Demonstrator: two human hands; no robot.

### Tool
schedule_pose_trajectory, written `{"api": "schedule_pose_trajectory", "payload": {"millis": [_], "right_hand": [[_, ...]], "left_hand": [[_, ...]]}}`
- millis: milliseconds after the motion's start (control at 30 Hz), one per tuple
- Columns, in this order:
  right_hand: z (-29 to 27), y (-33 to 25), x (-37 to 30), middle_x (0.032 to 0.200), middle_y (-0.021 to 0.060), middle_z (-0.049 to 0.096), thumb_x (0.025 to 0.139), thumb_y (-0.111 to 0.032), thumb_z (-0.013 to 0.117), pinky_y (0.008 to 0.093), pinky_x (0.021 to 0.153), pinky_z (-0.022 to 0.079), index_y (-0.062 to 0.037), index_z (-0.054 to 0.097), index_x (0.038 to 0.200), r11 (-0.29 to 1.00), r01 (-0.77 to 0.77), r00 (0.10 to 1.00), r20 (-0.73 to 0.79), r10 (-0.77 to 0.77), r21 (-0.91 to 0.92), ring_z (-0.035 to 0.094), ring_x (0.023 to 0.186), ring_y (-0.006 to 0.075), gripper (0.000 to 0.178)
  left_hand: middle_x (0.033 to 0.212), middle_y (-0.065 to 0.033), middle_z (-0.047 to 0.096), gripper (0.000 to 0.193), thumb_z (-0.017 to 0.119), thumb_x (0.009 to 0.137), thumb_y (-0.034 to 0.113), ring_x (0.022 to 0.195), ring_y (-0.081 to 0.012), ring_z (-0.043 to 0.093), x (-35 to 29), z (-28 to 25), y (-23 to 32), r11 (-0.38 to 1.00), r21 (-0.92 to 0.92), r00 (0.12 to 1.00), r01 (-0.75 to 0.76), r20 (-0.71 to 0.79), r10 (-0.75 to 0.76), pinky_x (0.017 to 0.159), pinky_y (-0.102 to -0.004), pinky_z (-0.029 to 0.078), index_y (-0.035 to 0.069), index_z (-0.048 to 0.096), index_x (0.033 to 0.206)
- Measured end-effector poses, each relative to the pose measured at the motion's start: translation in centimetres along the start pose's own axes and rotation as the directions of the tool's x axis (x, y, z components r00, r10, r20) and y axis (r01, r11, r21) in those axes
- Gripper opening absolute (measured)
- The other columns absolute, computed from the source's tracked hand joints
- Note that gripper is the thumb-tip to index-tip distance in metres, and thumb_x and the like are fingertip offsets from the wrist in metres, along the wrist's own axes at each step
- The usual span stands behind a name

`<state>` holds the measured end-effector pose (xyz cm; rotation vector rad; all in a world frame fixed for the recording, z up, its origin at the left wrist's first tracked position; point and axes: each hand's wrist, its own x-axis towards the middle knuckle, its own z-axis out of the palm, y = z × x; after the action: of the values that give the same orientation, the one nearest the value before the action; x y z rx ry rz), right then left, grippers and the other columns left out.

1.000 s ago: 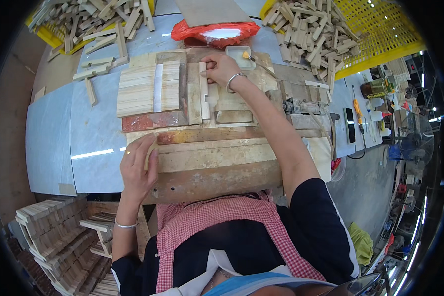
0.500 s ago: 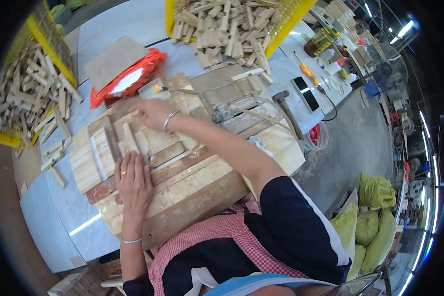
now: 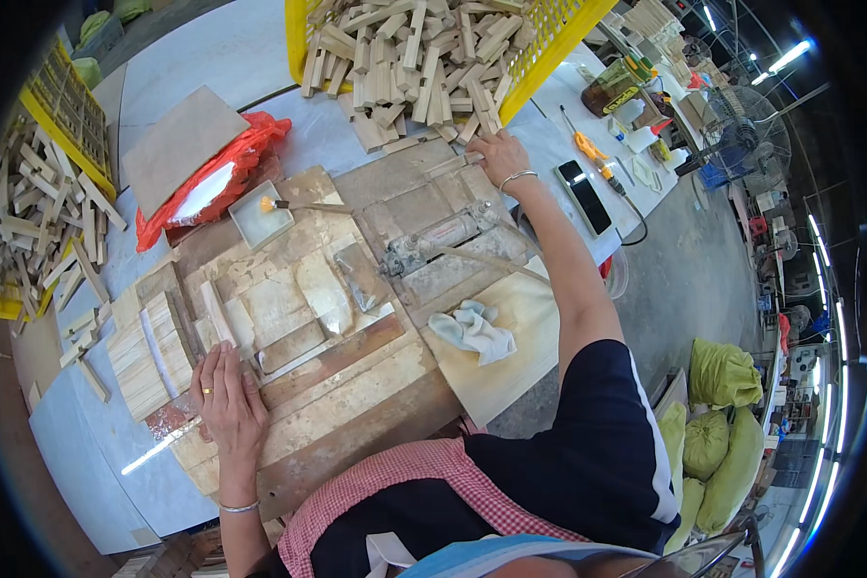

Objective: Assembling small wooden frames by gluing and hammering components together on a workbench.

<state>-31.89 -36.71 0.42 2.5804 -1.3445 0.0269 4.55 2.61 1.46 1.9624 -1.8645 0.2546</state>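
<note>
My left hand [image 3: 226,400] lies flat, fingers apart, on the glue-stained wooden jig board [image 3: 337,385], next to a row of thin wood slats [image 3: 149,356] at its left end. My right hand [image 3: 498,154] reaches far out to the loose wood blocks [image 3: 424,135] lying just below the yellow crate [image 3: 539,58]; its fingers touch a small block [image 3: 453,166], and whether they hold it is unclear. A metal clamp cylinder [image 3: 443,236] sits on the board between the two hands.
A small tray with a brush [image 3: 265,217] and a red bag [image 3: 212,183] sit at the board's far left. A white rag [image 3: 472,332] lies near me. A phone [image 3: 585,197], orange-handled tools [image 3: 592,149] and another crate of blocks [image 3: 39,183] surround the board.
My right hand has left the slats on the board and stretched out to the blocks by the yellow crate. My head has turned right. The left hand stays on the board.
</note>
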Motion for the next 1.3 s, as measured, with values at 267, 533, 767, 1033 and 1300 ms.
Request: {"api": "schedule_pose_trajectory", "payload": {"millis": [267, 533, 767, 1033, 1300], "right_hand": [[-6.2, -2.9, -1.2, 0.092, 0.0110, 0.067, 0.082, -0.022, 0.067, 0.0372, 0.077, 0.050, -0.0071, 0.061, 0.097, 0.871, -0.248, 0.967, 0.050, 0.251, 0.424, 0.065, 0.086, 0.0269, 0.022], [-9.7, -21.7, -4.7, 0.095, 0.0099, 0.066, 0.085, -0.013, 0.062, 0.0304, 0.076, 0.050, -0.0044, 0.061, 0.104, 0.547, 0.272, 0.962, -0.222, -0.157, 0.791, 0.064, 0.089, 0.0228, 0.021], [-7.8, -26.1, -6.6, 0.102, 0.0087, 0.065, 0.081, -0.009, 0.059, 0.0365, 0.088, 0.045, -0.0094, 0.068, 0.108, 0.552, 0.455, 0.863, -0.191, -0.468, 0.699, 0.058, 0.096, 0.0262, 0.029], [-8.2, -26.5, -6.0, 0.095, 0.0069, 0.068, 0.081, -0.013, 0.066, 0.0341, 0.084, 0.048, -0.0090, 0.072, 0.101, 0.546, 0.440, 0.853, -0.141, -0.502, 0.713, 0.059, 0.092, 0.0236, 0.022], [-8.7, -26.6, -5.3, 0.093, 0.0062, 0.069, 0.078, -0.015, 0.069, 0.0331, 0.080, 0.050, -0.0089, 0.073, 0.097, 0.546, 0.467, 0.833, -0.140, -0.535, 0.696, 0.061, 0.088, 0.0236, 0.020]], "left_hand": [[0.115, -0.0186, 0.060, 0.034, 0.053, 0.083, 0.000, 0.111, -0.0340, 0.054, -0.7, -0.4, 0.0, 0.999, -0.031, 0.999, 0.020, -0.027, -0.020, 0.098, -0.0468, 0.039, -0.006, 0.054, 0.117], [0.109, -0.0166, 0.061, 0.041, 0.052, 0.078, -0.003, 0.109, -0.0286, 0.056, 0.3, -0.2, -0.1, 0.997, -0.072, 0.995, 0.030, -0.095, -0.036, 0.098, -0.0440, 0.039, -0.004, 0.051, 0.119], [0.106, -0.0160, 0.061, 0.044, 0.054, 0.075, -0.003, 0.107, -0.0272, 0.057, -0.5, -0.2, -0.7, 0.996, -0.082, 0.991, -0.023, -0.136, 0.012, 0.097, -0.0423, 0.041, -0.007, 0.051, 0.119], [0.110, -0.0157, 0.061, 0.041, 0.058, 0.081, 0.005, 0.109, -0.0270, 0.056, -0.9, 0.2, -1.0, 0.997, -0.072, 0.992, -0.027, -0.128, 0.018, 0.099, -0.0428, 0.040, -0.006, 0.052, 0.119], [0.115, -0.0168, 0.059, 0.042, 0.061, 0.086, 0.031, 0.111, -0.0278, 0.054, -0.7, -0.6, -0.4, 0.997, 0.026, 0.996, -0.066, -0.052, 0.067, 0.101, -0.0452, 0.038, -0.001, 0.059, 0.113]]}}
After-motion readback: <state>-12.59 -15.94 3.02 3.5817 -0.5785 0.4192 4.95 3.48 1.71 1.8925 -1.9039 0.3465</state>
